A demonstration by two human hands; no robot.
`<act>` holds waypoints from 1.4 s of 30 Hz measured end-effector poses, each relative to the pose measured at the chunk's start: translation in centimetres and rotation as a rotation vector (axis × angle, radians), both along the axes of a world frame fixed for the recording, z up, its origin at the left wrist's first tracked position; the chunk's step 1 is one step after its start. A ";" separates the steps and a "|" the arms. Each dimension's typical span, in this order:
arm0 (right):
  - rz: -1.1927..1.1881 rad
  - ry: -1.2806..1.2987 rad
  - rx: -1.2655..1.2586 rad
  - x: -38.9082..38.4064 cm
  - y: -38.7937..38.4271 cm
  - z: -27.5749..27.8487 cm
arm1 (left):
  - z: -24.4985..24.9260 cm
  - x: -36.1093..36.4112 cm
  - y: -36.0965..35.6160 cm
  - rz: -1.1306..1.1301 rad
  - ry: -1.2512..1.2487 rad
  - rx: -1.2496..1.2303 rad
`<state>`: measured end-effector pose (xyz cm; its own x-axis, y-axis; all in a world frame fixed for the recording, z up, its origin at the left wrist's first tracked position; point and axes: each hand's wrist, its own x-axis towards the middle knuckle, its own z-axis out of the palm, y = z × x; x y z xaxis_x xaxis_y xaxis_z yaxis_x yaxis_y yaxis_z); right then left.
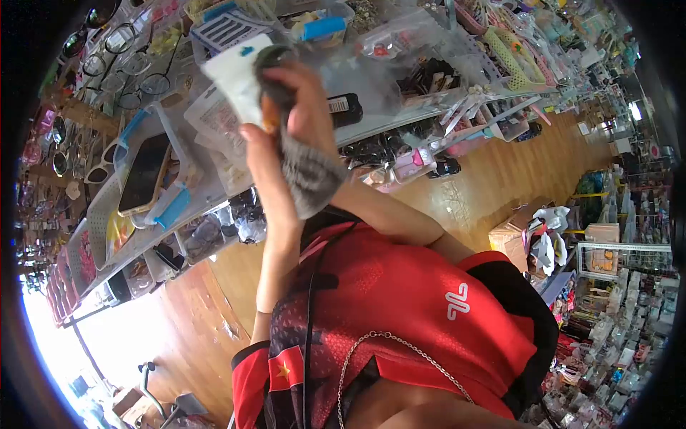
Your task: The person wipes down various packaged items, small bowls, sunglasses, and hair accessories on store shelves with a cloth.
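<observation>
In the head view, my right hand (309,107) is closed around a soft grey fuzzy cloth piece (311,179), blurred by motion. Its dark end pokes out past the fingers, and a bit of orange shows below them. My left hand (268,168) is closed against the same cloth from the left, thumb up, its other fingers mostly hidden. The cloth's wide grey end hangs between my wrists. Right beside my hands, overlapping them in this view, is a white flat piece (232,79) with a small teal mark.
A phone (146,175) lies in a clear plastic bin (179,150) on the counter to the left. Eyeglasses (153,82) hang at the far left. A black item with a barcode label (343,109) and a yellow basket (511,57) are to the right. Cardboard boxes (507,239) stand on the wooden floor.
</observation>
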<state>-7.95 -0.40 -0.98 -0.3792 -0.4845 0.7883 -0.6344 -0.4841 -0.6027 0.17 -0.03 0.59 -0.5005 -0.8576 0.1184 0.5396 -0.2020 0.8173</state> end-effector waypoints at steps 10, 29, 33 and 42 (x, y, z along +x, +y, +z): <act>0.054 0.099 0.006 0.1 1.3 0.0 | -0.4 1.5 -1.4 -0.045 0.172 0.260; 0.041 0.006 0.062 0.4 1.8 1.0 | 1.4 1.1 -0.8 0.036 0.105 0.257; -0.009 -0.044 0.060 -2.4 0.9 3.4 | 0.0 -0.2 1.4 0.077 -0.119 0.083; 0.093 0.170 -0.041 1.7 3.8 0.6 | 2.7 1.6 0.1 0.095 0.134 0.192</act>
